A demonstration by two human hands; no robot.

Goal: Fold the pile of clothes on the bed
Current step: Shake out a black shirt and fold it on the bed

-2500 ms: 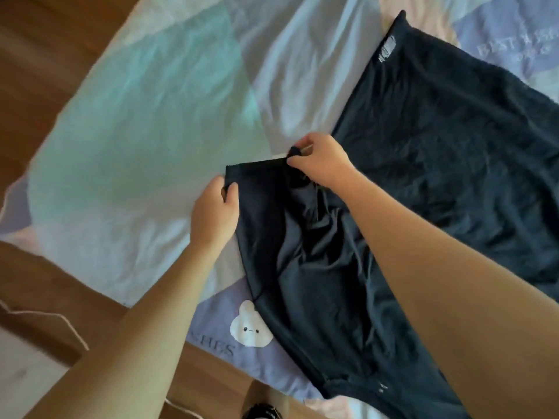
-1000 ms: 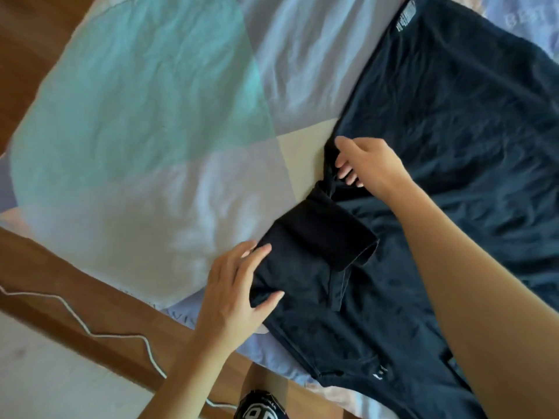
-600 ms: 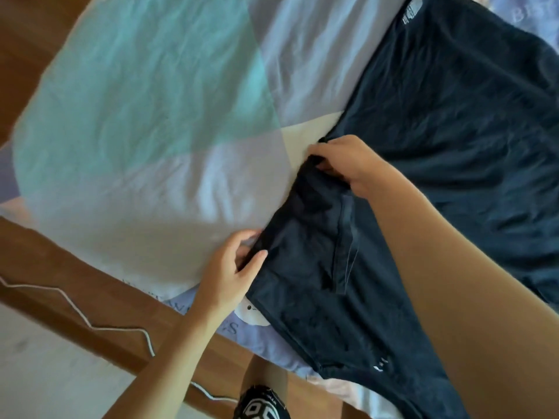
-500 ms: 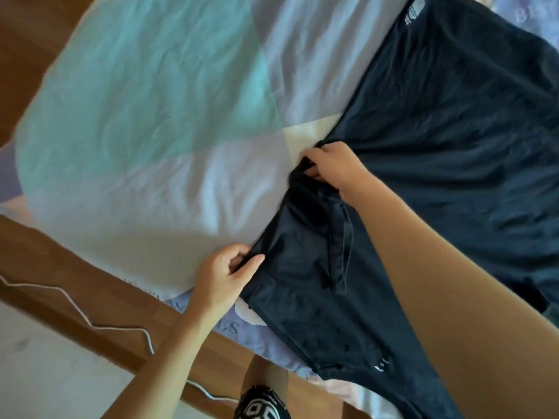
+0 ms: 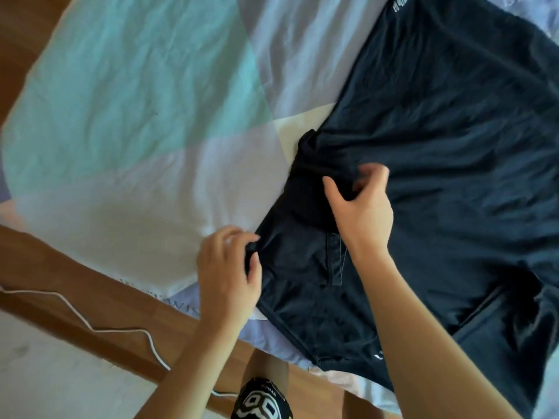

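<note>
A dark navy T-shirt [image 5: 438, 122] lies spread flat on the bed, its neck label at the top. Its left sleeve [image 5: 305, 237] is folded inward over the body. My left hand [image 5: 228, 273] sits at the shirt's left edge, thumb and fingers pinching the fabric there. My right hand [image 5: 364, 207] rests on the folded sleeve near the armpit, with the thumb and curled fingers gathering a small ridge of cloth between them. My right forearm crosses the shirt's lower part and hides it.
The patchwork sheet [image 5: 145, 122] in teal, lilac and cream covers the bed to the left of the shirt. A wooden bed rail [image 5: 75, 300] runs along the near edge. A white cable [image 5: 99, 329] lies on the pale floor. A black-and-white patterned object [image 5: 261, 402] is at the bottom.
The sleeve has been laid over onto the shirt body. My right hand has moved from the armpit corner rightwards and down onto the fold. My left hand stayed at the left edge.
</note>
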